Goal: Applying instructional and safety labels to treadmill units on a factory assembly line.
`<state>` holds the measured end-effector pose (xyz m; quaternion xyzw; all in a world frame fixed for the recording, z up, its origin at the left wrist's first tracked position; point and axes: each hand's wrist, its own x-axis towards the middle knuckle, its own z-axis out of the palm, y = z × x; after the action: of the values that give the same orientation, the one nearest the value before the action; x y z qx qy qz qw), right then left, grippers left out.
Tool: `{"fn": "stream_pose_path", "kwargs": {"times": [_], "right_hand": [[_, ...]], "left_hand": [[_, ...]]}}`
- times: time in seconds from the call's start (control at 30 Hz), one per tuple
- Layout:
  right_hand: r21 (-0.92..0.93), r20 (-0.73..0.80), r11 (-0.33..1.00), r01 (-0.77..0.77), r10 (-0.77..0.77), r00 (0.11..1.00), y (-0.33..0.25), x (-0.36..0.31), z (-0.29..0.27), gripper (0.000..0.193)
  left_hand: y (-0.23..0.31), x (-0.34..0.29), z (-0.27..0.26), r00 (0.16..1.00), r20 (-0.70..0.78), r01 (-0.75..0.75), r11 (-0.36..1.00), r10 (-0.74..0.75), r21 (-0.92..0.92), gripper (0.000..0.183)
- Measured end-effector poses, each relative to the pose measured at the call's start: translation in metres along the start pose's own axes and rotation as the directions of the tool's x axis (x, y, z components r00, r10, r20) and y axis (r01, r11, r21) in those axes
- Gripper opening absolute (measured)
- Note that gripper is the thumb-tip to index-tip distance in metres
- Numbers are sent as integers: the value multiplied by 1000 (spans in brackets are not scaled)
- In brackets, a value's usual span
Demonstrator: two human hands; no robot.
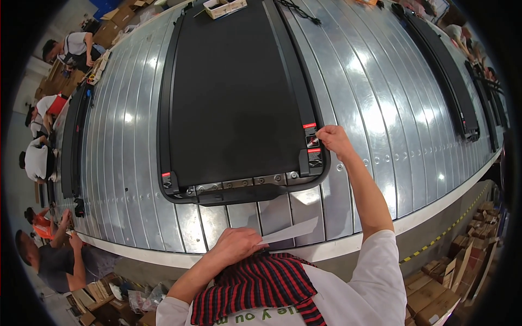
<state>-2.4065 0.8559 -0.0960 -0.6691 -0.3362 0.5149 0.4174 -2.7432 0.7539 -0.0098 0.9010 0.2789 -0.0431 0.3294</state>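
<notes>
A black treadmill deck [234,98] lies lengthwise in front of me on the metal-slatted surface. My right hand [335,141] is at its right side rail, thumb and fingers pinched at the edge of a black, red and white warning label [312,142]. Just below that is another label [314,158] with a red top, stuck near the rail's end. A small label [166,179] sits on the left rail's near corner. Close to my body, my left hand [237,244] is closed on a white paper sheet [293,232], which sticks out to the right.
More long black treadmill frames lie at the right [443,70] and the left [74,141]. An open box [224,7] and a black cable [302,11] are at the far end. Several people work along the left edge. Cardboard boxes [429,296] are stacked on the floor, lower right.
</notes>
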Motion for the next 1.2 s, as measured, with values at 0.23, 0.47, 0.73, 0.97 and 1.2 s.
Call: {"fn": "stream_pose_path", "kwargs": {"times": [0.23,0.47,0.73,0.97,1.2], "right_hand": [[-11,-8,1000,-8,8,1000,-1,1,-1,7],[-201,-93,976,90,-110,990,7,4,0,12],[-934,-39,307,185,-601,798,-21,-22,26,28],[-902,202,122,415,-729,654,7,-34,39,30],[-933,79,180,311,-743,665,-3,-42,56,30]], "left_hand": [[-2,-1,-2,1000,9,5,1000,-5,-8,28],[-1,-5,-7,1000,-14,-4,1000,4,2,27],[-4,-23,-12,996,-89,8,1000,-6,23,28],[-4,-55,-20,989,-81,127,992,-127,-8,22],[-9,-87,-26,947,-295,132,991,-128,-7,15]]}}
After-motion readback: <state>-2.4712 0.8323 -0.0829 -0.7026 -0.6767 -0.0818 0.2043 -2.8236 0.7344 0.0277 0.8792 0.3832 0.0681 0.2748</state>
